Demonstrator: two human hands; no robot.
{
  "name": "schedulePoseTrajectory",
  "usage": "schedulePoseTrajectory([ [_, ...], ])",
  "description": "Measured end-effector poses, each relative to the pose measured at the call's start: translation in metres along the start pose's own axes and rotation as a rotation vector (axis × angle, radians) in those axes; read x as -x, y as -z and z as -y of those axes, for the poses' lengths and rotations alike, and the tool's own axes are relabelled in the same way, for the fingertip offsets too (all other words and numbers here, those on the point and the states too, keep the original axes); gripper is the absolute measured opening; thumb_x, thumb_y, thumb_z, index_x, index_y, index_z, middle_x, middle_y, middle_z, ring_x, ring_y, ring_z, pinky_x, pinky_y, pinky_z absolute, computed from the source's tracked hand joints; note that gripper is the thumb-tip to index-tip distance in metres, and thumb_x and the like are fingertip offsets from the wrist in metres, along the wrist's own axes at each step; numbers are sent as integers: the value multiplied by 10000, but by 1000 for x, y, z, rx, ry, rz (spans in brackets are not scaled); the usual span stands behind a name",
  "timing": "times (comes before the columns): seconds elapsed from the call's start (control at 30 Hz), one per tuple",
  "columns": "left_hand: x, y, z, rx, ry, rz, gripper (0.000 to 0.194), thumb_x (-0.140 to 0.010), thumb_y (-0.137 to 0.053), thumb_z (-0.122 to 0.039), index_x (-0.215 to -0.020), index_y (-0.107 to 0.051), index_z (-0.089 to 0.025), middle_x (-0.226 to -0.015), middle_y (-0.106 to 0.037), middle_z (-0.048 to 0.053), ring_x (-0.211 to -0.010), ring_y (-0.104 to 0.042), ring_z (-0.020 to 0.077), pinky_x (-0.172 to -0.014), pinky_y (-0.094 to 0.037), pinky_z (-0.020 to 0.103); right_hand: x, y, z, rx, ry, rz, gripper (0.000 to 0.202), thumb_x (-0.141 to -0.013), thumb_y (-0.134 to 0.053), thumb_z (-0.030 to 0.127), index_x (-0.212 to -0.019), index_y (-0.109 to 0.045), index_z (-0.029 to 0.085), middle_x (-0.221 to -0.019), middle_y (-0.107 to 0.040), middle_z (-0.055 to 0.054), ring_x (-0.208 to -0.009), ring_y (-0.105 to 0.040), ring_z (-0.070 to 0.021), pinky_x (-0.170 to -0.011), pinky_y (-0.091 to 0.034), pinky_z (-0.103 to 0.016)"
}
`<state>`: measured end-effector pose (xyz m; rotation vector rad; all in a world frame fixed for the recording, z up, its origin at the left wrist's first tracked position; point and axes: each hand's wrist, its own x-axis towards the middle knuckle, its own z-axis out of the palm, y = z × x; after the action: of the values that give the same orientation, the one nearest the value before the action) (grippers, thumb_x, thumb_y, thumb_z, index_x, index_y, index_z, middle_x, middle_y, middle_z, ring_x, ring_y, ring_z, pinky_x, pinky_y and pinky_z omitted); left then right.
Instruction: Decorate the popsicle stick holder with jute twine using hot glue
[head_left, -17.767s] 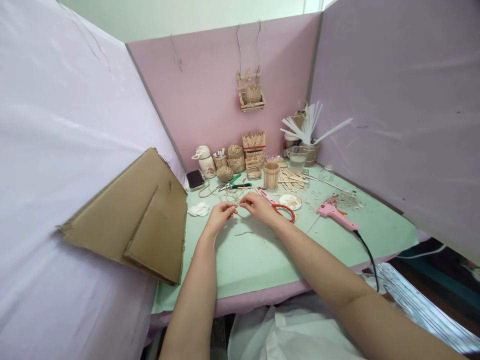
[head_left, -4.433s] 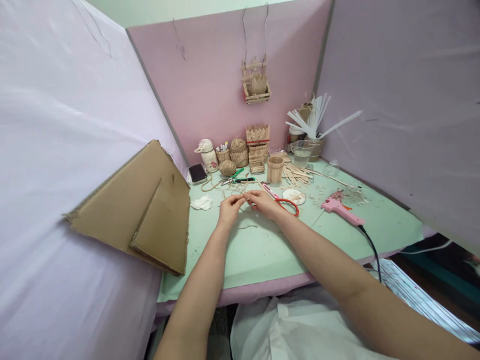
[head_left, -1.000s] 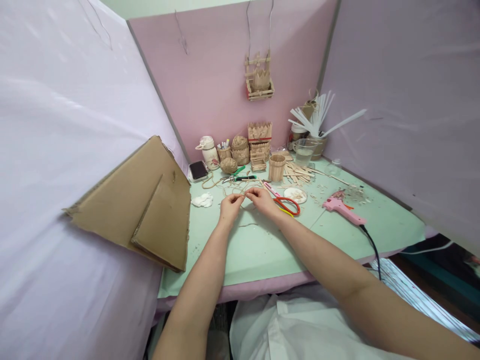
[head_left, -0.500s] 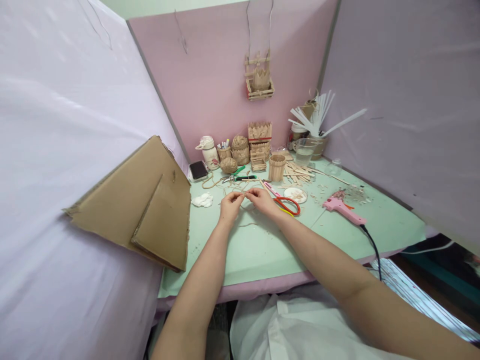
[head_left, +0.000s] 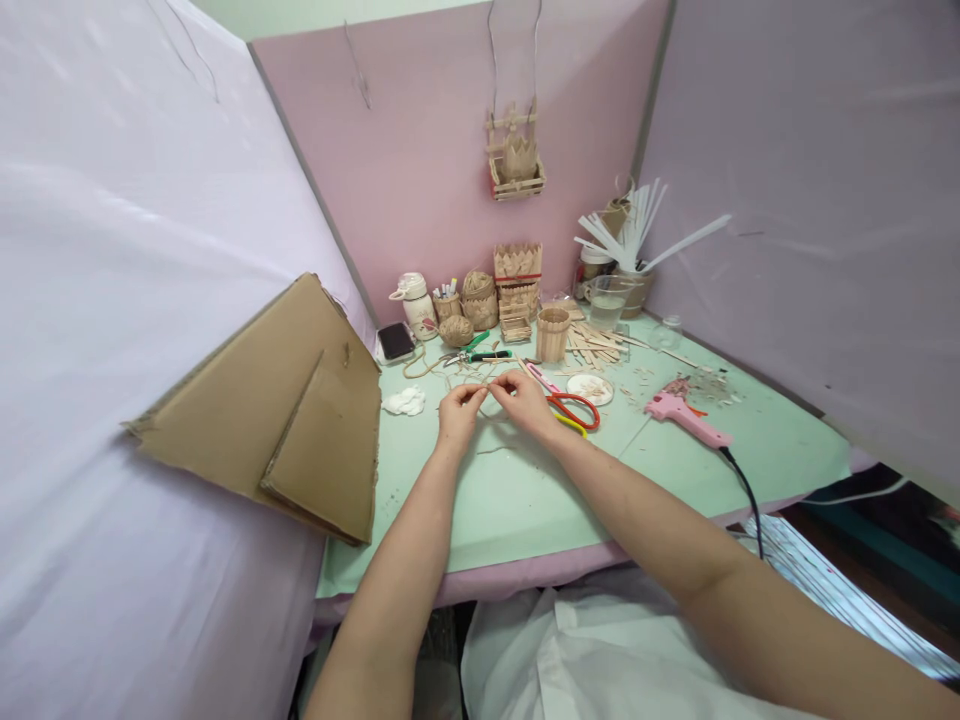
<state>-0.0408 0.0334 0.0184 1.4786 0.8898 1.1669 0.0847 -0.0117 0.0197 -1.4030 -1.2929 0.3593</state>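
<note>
My left hand [head_left: 459, 412] and my right hand [head_left: 523, 402] meet over the middle of the table, fingertips pinched close together. Between them runs a thin piece of twine [head_left: 491, 412], a loop of it hanging just below the fingers. Red-handled scissors [head_left: 577, 410] lie partly under my right hand, a yellow handle [head_left: 571, 427] beside them. Just beyond is a pink craft knife [head_left: 541, 377]. Green-handled pliers [head_left: 491, 356] lie past my fingertips. A short loose strand [head_left: 495, 450] rests on the table nearer me.
Cardboard sheets [head_left: 322, 400] lean at the left. A pink glue gun [head_left: 688, 418] with a black cord lies right. Behind stand a stick cup [head_left: 553, 335], twine balls [head_left: 456, 331], a white bottle [head_left: 417, 305], craft sticks [head_left: 592, 345] and a water cup [head_left: 609, 302]. Cotton [head_left: 405, 401] lies left.
The view has shifted very slightly. Both hands stay pinched together in nearly the same place, with only small finger movement at the twine.
</note>
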Motion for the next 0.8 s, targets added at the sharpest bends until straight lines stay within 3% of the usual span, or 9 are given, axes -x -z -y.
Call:
schedulePoseTrajectory([
  [0.13, -1, 0, 2, -33, -33, -2, 174, -657, -688, -300, -751, -704, -154, -808, -681, 55, -796, -585, 161, -788, -436, 290, 0, 1, 0, -8, 15, 1, 116, -757, -566, 277, -713, -620, 183, -734, -619, -26, -706, -544, -156, -685, -429, -294],
  [0.27, 2, -2, -1, 28, 67, -18, 164, -642, -691, -297, -715, -677, -151, -713, -644, 23, -701, -553, 130, -689, -427, 259, 3, 2, 4, 15, 67, -16, 88, -746, -555, 233, -683, -599, 190, -717, -591, -18, -669, -515, -146, -662, -417, -286],
  [0.4, 1, 1, -9, 334, 363, 76, 112, -631, -672, -223, -631, -590, -147, -584, -521, -15, -555, -447, 74, -519, -345, 202, 7, 2, 11, 41, 208, 7, 84, -770, -535, 206, -701, -581, 197, -759, -569, -26, -704, -508, -151, -681, -411, -285],
  [0.47, 0, 5, -12, 499, 553, 177, 92, -633, -645, -181, -612, -564, -144, -563, -486, -17, -520, -415, 59, -489, -324, 191, 9, 3, 14, 44, 314, 60, 85, -788, -523, 203, -734, -589, 201, -811, -567, -39, -770, -520, -163, -722, -413, -292],
  [0.53, 0, 9, -15, 568, 647, 250, 88, -646, -634, -170, -612, -558, -142, -561, -480, -14, -510, -410, 57, -487, -331, 191, 10, 4, 16, 35, 380, 97, 90, -801, -515, 207, -766, -597, 203, -857, -567, -48, -826, -527, -169, -755, -414, -296],
  [0.6, 1, 10, -17, 535, 598, 251, 96, -663, -653, -193, -639, -575, -142, -579, -498, -8, -526, -432, 62, -497, -344, 195, 10, 4, 16, 13, 357, 83, 96, -810, -510, 221, -773, -596, 201, -860, -568, -45, -804, -524, -161, -746, -416, -291],
  [0.8, 7, 1, -14, 209, 225, 68, 186, -644, -713, -285, -752, -646, -150, -679, -596, -1, -622, -500, 83, -591, -379, 212, 3, 3, 10, -71, 55, 60, 104, -765, -567, 279, -723, -585, 186, -751, -593, -13, -697, -513, -139, -681, -416, -274],
])
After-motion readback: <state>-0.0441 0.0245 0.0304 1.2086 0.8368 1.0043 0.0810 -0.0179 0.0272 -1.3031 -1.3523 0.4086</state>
